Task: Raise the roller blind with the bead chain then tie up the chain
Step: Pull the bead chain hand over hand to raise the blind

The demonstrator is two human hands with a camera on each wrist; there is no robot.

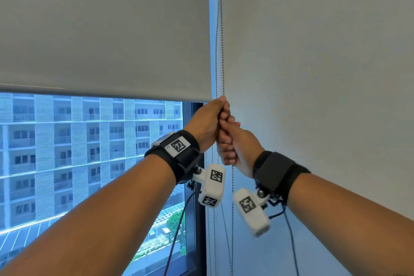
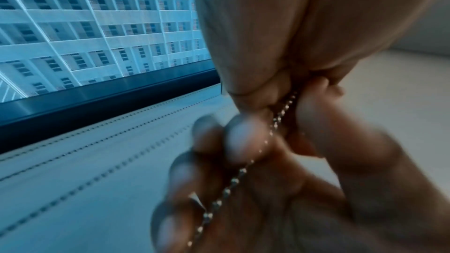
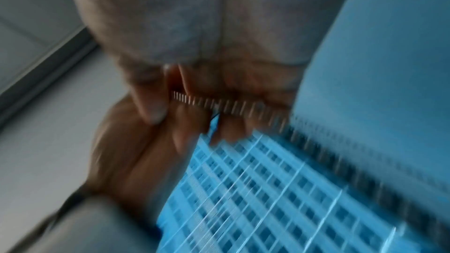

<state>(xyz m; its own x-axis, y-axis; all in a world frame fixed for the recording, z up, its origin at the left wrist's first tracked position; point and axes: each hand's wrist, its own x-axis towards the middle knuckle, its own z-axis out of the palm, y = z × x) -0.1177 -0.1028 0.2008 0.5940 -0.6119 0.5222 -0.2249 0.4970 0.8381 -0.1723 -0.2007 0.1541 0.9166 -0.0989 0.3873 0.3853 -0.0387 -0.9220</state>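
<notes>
The things were carried by the white wall (image 1: 313, 51) and by the window (image 1: 174, 226) beside it, which was bordered on its right side by a dark frame (image 1: 199, 208). In front of the glass the grey roller blind (image 1: 100, 29) was hung; the upper part of the window was covered by it, and the lower part (where an apartment building (image 1: 67, 141) was seen outside) was left uncovered. Between the blind's right edge and the wall, the bead chain (image 1: 222, 51) was hung in two strands, close to the wall.

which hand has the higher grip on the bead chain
The left hand: it grips the bead chain level with the blind's bottom edge, directly above the right hand.
</notes>
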